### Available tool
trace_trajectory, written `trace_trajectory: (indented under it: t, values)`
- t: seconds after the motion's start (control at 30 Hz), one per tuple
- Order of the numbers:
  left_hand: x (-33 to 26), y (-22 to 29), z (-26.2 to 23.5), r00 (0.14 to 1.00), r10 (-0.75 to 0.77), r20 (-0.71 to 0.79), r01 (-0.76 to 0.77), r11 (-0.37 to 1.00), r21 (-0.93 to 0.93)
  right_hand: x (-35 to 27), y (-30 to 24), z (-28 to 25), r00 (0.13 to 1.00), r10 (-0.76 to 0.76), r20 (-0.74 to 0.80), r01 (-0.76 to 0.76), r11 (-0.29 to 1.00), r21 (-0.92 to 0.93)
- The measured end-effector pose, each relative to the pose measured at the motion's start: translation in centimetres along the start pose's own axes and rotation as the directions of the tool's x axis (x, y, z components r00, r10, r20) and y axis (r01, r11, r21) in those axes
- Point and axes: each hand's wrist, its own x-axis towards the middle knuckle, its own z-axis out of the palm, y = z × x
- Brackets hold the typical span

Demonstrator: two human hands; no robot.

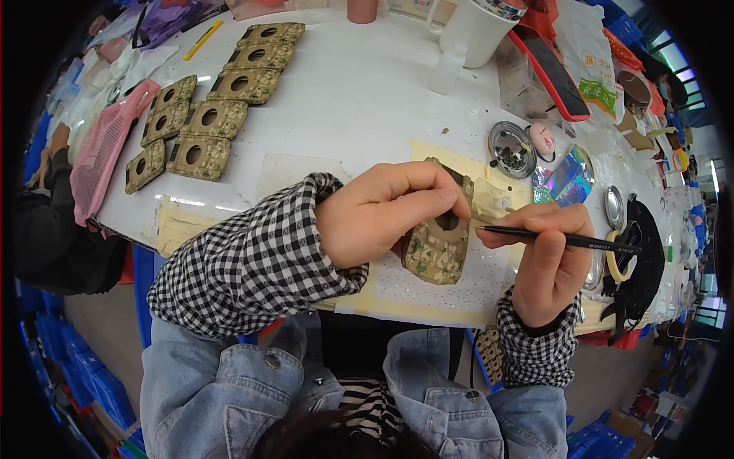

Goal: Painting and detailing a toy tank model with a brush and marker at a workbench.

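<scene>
A camouflage plastic shell (433,258) with a round hole, looking like the upper hull of a toy tank, lies tilted over the work sheet. My left hand (386,210) is closed on its left side, with thumb and index finger meeting over its upper right edge. In my right hand (550,256) are slim black tweezers (569,239), pinched between thumb and fingers. Their tip points left at the shell's right edge, close to my left fingertips; whether it touches or grips anything is too small to tell. Tiny light specks dot the white sheet (397,294) beneath.
Several matching camouflage shells (210,118) stand in rows at the far left, beside a pink mesh basket (107,157). A round tin (512,149) of small dark pieces sits right of the work sheet. Farther back are a white mug (478,34) and a red-cased phone (547,73).
</scene>
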Motion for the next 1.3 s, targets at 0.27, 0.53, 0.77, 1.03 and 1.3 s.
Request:
trace_trajectory:
  t: [0.27, 0.53, 0.77, 1.03, 1.3]
  values:
    - [-0.2, 0.3, -0.4, 0.990, -0.132, 0.054, 0.141, 0.963, -0.229, -0.3, -0.1, 0.0, 0.987, -0.129, 0.099, 0.134, 0.990, -0.050]
    - [-0.3, 0.4, -0.3, 0.991, -0.120, 0.052, 0.129, 0.957, -0.260, -0.2, 0.0, 0.4, 0.988, -0.120, 0.092, 0.127, 0.989, -0.070]
    - [-0.2, 0.2, -0.4, 0.992, -0.119, 0.048, 0.127, 0.964, -0.232, -0.3, 0.1, 0.3, 0.986, -0.124, 0.110, 0.136, 0.985, -0.109]
    - [-0.2, 0.2, -0.2, 0.992, -0.119, 0.041, 0.126, 0.955, -0.268, -0.3, 0.2, 0.3, 0.984, -0.138, 0.115, 0.152, 0.980, -0.127]
    - [-0.1, -0.1, -0.3, 0.993, -0.108, 0.053, 0.118, 0.958, -0.260, -0.3, 0.3, 0.3, 0.979, -0.165, 0.118, 0.181, 0.974, -0.139]
